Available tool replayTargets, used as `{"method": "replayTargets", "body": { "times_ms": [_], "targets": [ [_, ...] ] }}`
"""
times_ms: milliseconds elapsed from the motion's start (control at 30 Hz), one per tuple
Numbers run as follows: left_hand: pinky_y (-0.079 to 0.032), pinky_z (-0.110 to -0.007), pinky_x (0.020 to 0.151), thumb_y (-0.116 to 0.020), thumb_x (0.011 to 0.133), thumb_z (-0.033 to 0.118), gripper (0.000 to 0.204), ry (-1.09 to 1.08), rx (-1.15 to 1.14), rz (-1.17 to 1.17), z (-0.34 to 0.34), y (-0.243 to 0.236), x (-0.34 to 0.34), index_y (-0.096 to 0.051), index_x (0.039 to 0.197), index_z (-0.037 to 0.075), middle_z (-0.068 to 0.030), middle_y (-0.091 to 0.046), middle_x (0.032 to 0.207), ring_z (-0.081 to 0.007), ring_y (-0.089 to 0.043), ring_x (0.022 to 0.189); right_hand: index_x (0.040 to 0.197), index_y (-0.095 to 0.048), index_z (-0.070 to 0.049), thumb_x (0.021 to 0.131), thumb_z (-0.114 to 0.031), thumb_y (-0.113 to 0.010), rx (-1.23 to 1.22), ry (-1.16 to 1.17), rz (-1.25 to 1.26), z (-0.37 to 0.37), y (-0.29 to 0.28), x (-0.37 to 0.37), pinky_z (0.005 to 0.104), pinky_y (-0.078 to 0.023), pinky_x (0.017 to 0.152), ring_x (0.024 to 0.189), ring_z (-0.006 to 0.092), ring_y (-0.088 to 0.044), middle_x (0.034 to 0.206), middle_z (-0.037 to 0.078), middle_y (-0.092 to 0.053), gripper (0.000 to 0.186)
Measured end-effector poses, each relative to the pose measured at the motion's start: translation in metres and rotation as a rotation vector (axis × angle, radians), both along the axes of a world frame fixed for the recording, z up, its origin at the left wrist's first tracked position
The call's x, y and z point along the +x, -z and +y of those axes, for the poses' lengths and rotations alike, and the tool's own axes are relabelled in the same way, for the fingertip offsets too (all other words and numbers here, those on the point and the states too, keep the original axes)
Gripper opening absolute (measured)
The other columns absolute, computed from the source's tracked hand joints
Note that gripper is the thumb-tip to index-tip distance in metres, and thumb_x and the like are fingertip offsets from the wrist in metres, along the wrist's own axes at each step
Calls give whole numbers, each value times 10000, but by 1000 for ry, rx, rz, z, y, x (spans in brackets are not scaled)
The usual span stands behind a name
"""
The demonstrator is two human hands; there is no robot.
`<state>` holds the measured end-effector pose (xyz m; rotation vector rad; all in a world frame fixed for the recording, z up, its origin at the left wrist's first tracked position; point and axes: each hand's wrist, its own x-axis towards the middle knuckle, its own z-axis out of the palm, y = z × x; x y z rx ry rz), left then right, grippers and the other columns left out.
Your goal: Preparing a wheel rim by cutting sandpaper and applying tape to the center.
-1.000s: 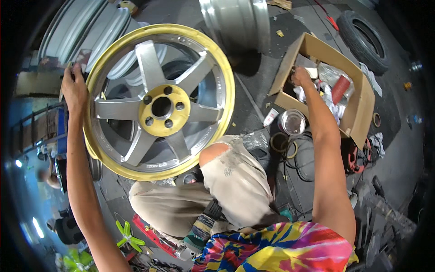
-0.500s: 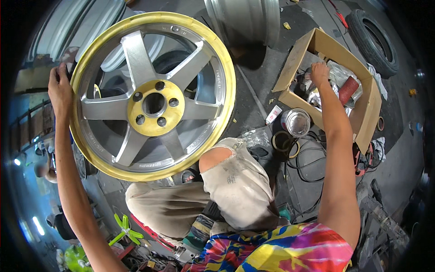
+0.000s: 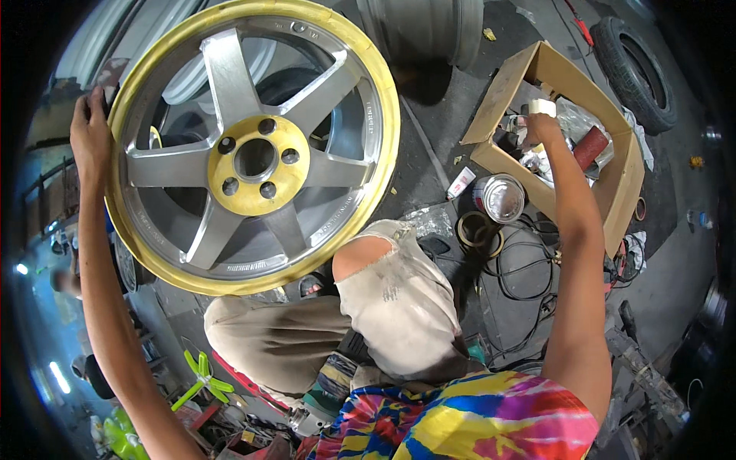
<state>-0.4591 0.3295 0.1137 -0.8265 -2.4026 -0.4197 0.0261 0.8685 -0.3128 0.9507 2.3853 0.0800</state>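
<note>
A large alloy wheel rim (image 3: 211,69) stands in front of me, silver-spoked, with yellow coating on its outer lip and hub. My left hand (image 3: 91,134) holds its left edge, fingers bent against the lip. Over at the right is an open cardboard box (image 3: 491,149) with mixed items inside. My right hand (image 3: 543,130) is inside it, closed on a small white block-like piece (image 3: 542,107) whose exact kind I cannot make out. Around that hand lie crumpled clear plastic (image 3: 576,123) and a dark red abrasive roll (image 3: 589,147).
Beside the box are a metal can (image 3: 500,198), a white tube (image 3: 461,183), tape rolls (image 3: 477,231) and tangled black cable (image 3: 521,287). A tyre (image 3: 635,75) lies far right; another wheel barrel (image 3: 420,31) stands behind. A green-bodied power tool (image 3: 326,406) sits near my lap.
My right hand now has a white piece in its fingers, raised into sight within the box. The view has shifted slightly; my left hand stays on the wheel rim.
</note>
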Motion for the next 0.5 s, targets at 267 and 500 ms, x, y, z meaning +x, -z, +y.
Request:
{"method": "replayTargets", "body": {
  "times_ms": [267,500],
  "targets": [
    [-460,-449,1037,-522,1071,465,523,18,15,-19,4,3,1,-649,1272,0,-328,-668,1237,-460,-626,1216,1302,-665,-142,644,-336,-877,79,-117,-101,-30,-36,32,504,-573,920,1071,338,-741,1170,133,-753,718],
    [-504,-492,975,-548,1057,452,526,93,86,-20,31,1,40,-647,1266,-21,-319,-688,1181,-504,-640,1156,1207,-660,-97,737,-228,-769,97,-87,-22,-41,-45,79,482,-590,812,1000,325,-758,1070,141,-768,499]
  ]
}}
